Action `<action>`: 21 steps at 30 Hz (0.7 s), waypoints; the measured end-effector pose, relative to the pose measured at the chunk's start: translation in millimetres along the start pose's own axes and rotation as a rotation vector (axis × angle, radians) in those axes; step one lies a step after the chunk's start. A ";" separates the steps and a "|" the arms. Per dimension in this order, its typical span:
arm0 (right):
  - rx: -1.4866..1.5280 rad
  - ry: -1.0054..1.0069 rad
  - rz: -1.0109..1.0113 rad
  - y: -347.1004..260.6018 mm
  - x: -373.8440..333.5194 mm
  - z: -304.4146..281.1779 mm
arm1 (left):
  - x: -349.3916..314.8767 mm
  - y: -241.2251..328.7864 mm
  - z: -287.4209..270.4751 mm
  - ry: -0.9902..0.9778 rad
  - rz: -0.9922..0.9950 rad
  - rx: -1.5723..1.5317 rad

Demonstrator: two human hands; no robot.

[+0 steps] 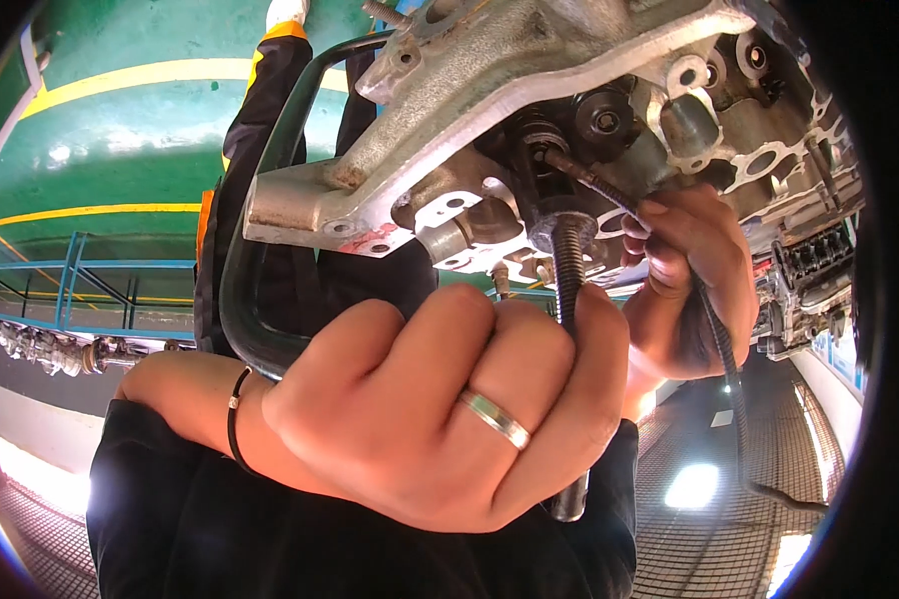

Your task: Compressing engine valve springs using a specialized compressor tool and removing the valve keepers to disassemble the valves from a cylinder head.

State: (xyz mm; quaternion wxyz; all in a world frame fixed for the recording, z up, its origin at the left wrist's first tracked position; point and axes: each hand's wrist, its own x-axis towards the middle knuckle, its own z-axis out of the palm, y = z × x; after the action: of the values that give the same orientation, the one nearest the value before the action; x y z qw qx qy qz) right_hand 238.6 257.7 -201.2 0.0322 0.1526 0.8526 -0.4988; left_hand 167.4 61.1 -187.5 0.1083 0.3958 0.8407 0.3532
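My left hand [440, 409], with a ring on one finger, is closed around the threaded screw end of a dark C-shaped valve spring compressor [247, 250]. The screw [568, 265] rises through the grip to a cup pressed under a valve recess of a metal cylinder head [459, 115]. My right hand [704, 265] pinches a thin flexible pick-up tool [601, 186] between thumb and fingers. Its tip reaches into the recess beside the valve spring [541, 132], and its dark cable hangs below the hand. Whether the tip touches any small part is too hard to make out.
Behind the cylinder head stands a person in dark clothing [260, 130] with orange and yellow trim. A blue railing [70, 270] runs at the left above metal engine parts [45, 344]. Another engine part [819, 280] is at the right. Grated flooring [709, 559] lies below.
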 end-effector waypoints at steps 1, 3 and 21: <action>-0.007 0.002 0.002 -0.9 0.1 0.5 | -0.1 -0.1 0.6 0.004 0.006 0.015; 0.005 0.019 0.025 -1.3 -0.4 1.1 | -0.3 -1.2 1.9 0.019 0.020 0.014; 0.098 0.178 0.010 -2.9 -16.2 -7.8 | -0.9 -0.8 -4.4 -0.050 -0.011 -0.043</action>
State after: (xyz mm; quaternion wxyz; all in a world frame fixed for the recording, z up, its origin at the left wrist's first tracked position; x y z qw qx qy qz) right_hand 253.9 259.4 -191.5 -0.0486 0.2021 0.8257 -0.5244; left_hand 165.5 57.8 -185.0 0.1399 0.3974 0.8321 0.3606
